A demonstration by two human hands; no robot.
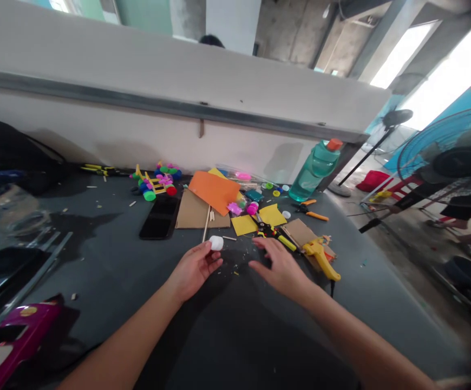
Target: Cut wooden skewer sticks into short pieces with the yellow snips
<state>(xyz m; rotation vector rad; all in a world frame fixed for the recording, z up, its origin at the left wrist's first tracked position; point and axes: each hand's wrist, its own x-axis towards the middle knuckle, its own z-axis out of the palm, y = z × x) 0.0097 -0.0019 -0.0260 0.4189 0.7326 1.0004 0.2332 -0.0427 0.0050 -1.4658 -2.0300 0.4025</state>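
Note:
My left hand (195, 271) holds a white cap (216, 243) between thumb and fingers. A thin wooden stick (206, 224) rises just behind the cap; whether the hand also grips it cannot be told. To the right, my right hand (278, 265) has its thumb and fingers apart, with nothing between them. Just beyond it lie pliers with yellow-black handles (282, 238). The yellow glue gun (322, 260) is on its right, by a piece of cardboard (300, 233). Small scraps are scattered on the dark table (227, 325) between the hands.
Farther back are a black phone (159, 218), an orange sheet (215, 190) over cardboard, yellow paper (272, 215), colourful cap models (154, 184), orange-handled pliers (314, 210) and a teal bottle (314, 170). A magenta object (24, 336) is at the near left. A fan (455, 157) stands right.

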